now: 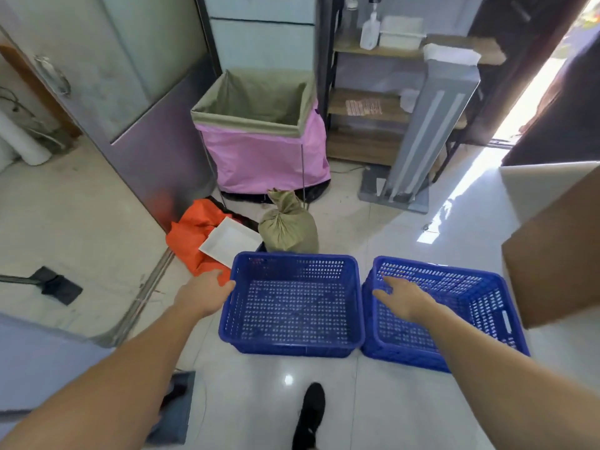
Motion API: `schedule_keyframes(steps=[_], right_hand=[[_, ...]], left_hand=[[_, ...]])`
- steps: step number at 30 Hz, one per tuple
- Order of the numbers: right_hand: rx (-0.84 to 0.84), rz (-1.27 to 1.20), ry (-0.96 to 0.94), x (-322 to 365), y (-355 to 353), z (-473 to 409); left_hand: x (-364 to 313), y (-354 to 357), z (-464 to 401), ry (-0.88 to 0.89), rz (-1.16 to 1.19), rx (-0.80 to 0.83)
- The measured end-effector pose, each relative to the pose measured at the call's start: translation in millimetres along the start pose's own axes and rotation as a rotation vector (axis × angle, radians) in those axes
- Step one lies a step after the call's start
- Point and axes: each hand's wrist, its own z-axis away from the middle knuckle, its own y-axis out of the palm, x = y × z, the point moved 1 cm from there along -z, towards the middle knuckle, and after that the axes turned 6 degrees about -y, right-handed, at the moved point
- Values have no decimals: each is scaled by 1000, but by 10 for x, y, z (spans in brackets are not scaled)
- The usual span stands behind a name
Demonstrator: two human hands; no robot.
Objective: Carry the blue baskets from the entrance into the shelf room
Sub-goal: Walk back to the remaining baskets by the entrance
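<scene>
A black shoe (310, 414) stands on the glossy white floor tiles (373, 401), nearest of all. Both bare arms stretch forward from there. Two blue baskets sit side by side on the tiles, their rims almost touching. The left hand (203, 292) reaches the left basket (292, 303) at its left rim, fingers loosely spread and touching the edge, not curled round it. The right hand (401, 297) hangs over the near left corner of the right basket (454, 316), fingers straight and apart, gripping nothing; whether it touches the rim I cannot tell. A brown cardboard box (558, 254) juts in on the right, above the right basket's far side.

Just behind the left basket stands a tied olive sack (287, 225), and beside it a white tray (229, 241) lies on an orange cloth (190, 235). Further back is a pink bin (266, 151) with an olive liner, against a steel door (130, 92). To its right, a wooden shelf (367, 105) holds a white bottle (370, 30), with a grey stand (425, 125) in front and a sunlit doorway beyond
</scene>
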Motion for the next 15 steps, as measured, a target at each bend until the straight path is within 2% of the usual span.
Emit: schedule_keyframes(steps=[10, 15], right_hand=[[138, -191, 224, -348, 775, -1850], [174, -238, 315, -532, 1425, -2737]], left_hand=[[105, 641, -1971, -123, 24, 78], [318, 1425, -2831, -189, 125, 151]])
